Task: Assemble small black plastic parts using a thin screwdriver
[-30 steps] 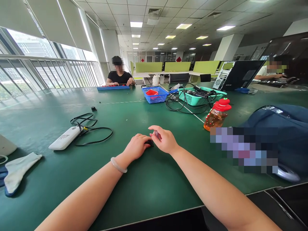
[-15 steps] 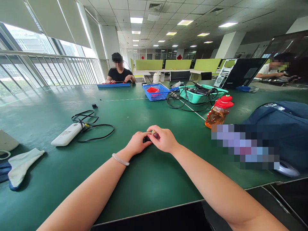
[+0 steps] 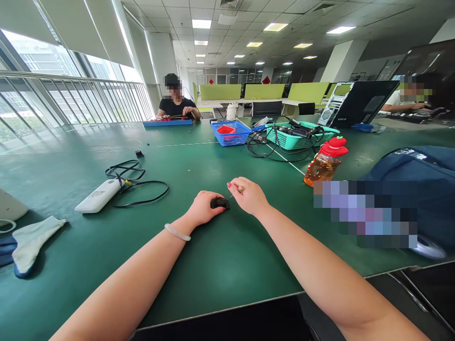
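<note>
On the green table, my left hand (image 3: 203,209) is closed round a small black block-like part (image 3: 220,203), with thumb and fingers on its sides. Its upper face shows some detail too small to make out. Just to the right, my right hand (image 3: 250,196) is closed on a small screwdriver (image 3: 241,189). The rounded end of its handle sticks out above the fingers, and a thin shaft points down left towards the black part. The tip appears close beside the part; I cannot tell whether it touches.
A white power bank (image 3: 99,195) with a black cable lies left, near a glove (image 3: 37,244). Beyond my hands stand a blue basket (image 3: 232,138), a green basket (image 3: 284,140) with cables, and a red-lidded bottle (image 3: 324,163). A dark blue bag (image 3: 423,175) lies right. Two people sit farther off.
My right hand has moved right with the screwdriver, away from the black part, which now shows more fully. My left hand has stayed almost in place.
</note>
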A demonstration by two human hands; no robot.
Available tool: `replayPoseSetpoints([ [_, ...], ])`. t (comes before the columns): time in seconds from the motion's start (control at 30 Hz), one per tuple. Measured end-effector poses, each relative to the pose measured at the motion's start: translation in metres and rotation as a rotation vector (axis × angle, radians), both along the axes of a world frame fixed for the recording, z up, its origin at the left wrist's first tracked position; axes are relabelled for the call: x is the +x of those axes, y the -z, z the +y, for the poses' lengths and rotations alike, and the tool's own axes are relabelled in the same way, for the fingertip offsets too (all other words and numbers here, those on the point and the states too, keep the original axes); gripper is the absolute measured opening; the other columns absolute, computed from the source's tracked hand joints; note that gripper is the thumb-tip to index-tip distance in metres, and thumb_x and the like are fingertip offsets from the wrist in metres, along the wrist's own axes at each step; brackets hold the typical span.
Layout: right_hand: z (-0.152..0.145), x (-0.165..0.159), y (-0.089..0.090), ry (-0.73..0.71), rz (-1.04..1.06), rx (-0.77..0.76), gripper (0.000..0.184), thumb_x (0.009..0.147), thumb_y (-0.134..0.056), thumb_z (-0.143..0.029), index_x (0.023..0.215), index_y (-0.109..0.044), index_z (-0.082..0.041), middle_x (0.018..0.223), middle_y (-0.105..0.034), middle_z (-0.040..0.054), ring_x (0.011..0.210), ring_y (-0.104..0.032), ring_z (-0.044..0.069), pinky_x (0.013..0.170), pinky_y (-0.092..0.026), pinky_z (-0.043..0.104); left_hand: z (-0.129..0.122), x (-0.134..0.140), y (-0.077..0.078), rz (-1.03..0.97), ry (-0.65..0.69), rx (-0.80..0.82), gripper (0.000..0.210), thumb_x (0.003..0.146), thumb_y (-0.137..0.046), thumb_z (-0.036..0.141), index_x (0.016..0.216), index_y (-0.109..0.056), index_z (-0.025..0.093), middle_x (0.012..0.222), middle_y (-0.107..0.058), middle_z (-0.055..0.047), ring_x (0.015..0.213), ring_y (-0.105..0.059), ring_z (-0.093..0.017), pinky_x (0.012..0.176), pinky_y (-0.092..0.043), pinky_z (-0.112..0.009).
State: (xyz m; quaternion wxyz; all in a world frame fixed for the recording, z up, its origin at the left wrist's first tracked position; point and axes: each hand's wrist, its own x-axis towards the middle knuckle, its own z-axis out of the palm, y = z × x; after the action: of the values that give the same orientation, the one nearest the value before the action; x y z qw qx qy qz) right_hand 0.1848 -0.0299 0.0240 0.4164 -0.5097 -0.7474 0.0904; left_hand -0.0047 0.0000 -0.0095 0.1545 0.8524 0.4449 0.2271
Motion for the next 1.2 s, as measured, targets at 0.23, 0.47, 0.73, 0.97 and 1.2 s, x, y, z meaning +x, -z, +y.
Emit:
replayPoseSetpoints([
  [0.23,-0.003,-0.001,-0.006,0.111,-0.122,0.107,0.041,0.098,-0.039,-0.042,0.065,-0.053,-0.022,0.061,-0.053,-0.0001,0.052,-0.047,0.014,0.051,-0.028,0.027,-0.001,0.000,0.001,0.008,0.020,0.034,0.031,0.076,-0.068,0.036,0.105,-0.069,0.025,0.112,-0.071,-0.004,0.114,-0.057,-0.029,0.107,-0.041,-0.045],
  [0.47,-0.008,0.002,-0.009,-0.116,-0.122,0.237,0.058,0.100,-0.026,-0.052,0.057,-0.049,-0.022,0.049,-0.049,-0.0001,0.051,-0.044,0.014,0.066,-0.037,0.030,0.000,0.000,0.003,0.035,0.028,0.046,0.032,0.078,-0.068,0.037,0.106,-0.068,0.024,0.111,-0.071,-0.005,0.114,-0.057,-0.029,0.106,-0.040,-0.046],
  [0.73,-0.010,-0.001,-0.005,-0.281,-0.172,0.317,0.042,0.096,-0.040,-0.038,0.059,-0.052,-0.022,0.050,-0.048,-0.0011,0.052,-0.039,0.014,0.065,-0.036,0.030,0.004,-0.001,0.010,0.026,0.033,0.060,0.030,0.080,-0.066,0.041,0.104,-0.067,0.023,0.109,-0.071,-0.006,0.113,-0.058,-0.028,0.105,-0.041,-0.046],
  [0.97,-0.010,-0.001,-0.006,-0.363,-0.154,0.328,0.041,0.093,-0.044,-0.040,0.057,-0.051,-0.022,0.053,-0.050,-0.0002,0.055,-0.042,0.014,0.065,-0.036,0.031,0.000,0.000,0.006,0.025,0.054,0.083,0.026,0.083,-0.061,0.040,0.103,-0.067,0.023,0.109,-0.071,-0.006,0.109,-0.059,-0.027,0.104,-0.042,-0.045],
  [1.2,-0.014,-0.002,-0.007,-0.369,-0.054,0.312,0.050,0.095,-0.041,-0.049,0.054,-0.048,-0.022,0.050,-0.047,-0.0006,0.054,-0.039,0.014,0.062,-0.037,0.030,-0.001,0.000,0.005,0.028,0.062,0.084,0.026,0.084,-0.061,0.040,0.102,-0.066,0.022,0.110,-0.071,-0.006,0.109,-0.059,-0.027,0.103,-0.042,-0.045],
])
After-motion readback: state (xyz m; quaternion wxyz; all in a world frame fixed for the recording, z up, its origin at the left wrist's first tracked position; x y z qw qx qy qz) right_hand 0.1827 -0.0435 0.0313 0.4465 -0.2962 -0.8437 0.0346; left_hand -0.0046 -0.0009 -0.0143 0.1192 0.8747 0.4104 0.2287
